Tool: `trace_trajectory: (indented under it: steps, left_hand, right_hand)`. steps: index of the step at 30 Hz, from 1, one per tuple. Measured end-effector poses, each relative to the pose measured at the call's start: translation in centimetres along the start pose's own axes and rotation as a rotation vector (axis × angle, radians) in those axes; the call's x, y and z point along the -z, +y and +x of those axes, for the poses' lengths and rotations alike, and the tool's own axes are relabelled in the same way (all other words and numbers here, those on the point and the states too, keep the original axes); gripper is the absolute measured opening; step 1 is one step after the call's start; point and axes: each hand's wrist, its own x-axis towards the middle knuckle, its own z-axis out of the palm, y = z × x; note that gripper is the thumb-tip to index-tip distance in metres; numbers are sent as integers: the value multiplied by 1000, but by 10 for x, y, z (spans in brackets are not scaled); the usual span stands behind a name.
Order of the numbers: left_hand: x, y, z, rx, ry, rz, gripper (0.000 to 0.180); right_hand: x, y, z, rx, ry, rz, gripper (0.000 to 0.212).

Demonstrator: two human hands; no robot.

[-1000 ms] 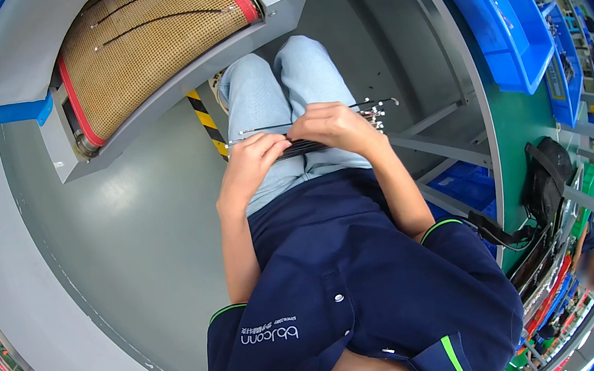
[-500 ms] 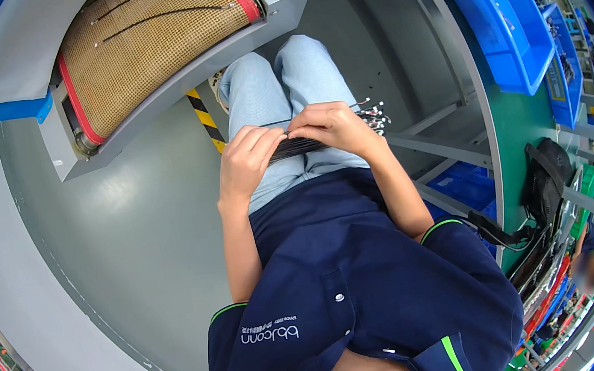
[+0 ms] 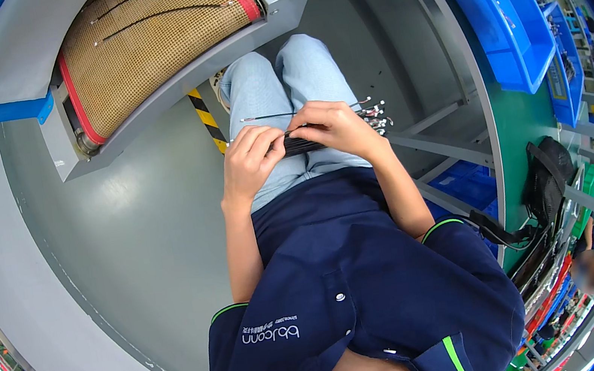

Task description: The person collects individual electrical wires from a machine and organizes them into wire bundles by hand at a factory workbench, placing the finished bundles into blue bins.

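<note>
A bundle of thin black cables (image 3: 299, 146) lies across my lap, with small white connectors (image 3: 379, 119) at its right end. My left hand (image 3: 251, 158) is closed over the left part of the bundle, its thumb and fingertips pinched. Close beside it, my right hand (image 3: 330, 126) pinches too, and the fingertips of both nearly meet over a thin dark strand. A single cable (image 3: 265, 117) runs beyond the bundle, passing by the right hand's fingers. The fingers cover exactly what they pinch.
Ahead on the left stands a conveyor with a tan mesh belt (image 3: 157, 53), carrying several black cables (image 3: 164, 23). On the right, blue bins (image 3: 523, 63) line a green-topped bench (image 3: 509, 125). A black bag (image 3: 549, 169) sits there. Metal frame bars (image 3: 443, 142) run below.
The single cable's left end now shows past my left hand, lying farther from the bundle. My left hand has turned slightly, and both hands stay close together.
</note>
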Motion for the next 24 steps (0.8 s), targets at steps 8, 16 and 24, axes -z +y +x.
trace_trajectory:
  steps: [8, 16, 24]
  left_hand:
    - [-3, -1, -1, 7, 31, -46, 17]
    - [8, -10, -8, 49, -26, 0, 14]
    - [19, -32, -31, 484, 93, -110, 13]
  right_hand:
    - [4, 5, -3, 12, 19, -27, 9]
    - [7, 6, -3, -82, -60, -11, 12]
    - [48, 20, -20, -294, 4, -125, 11]
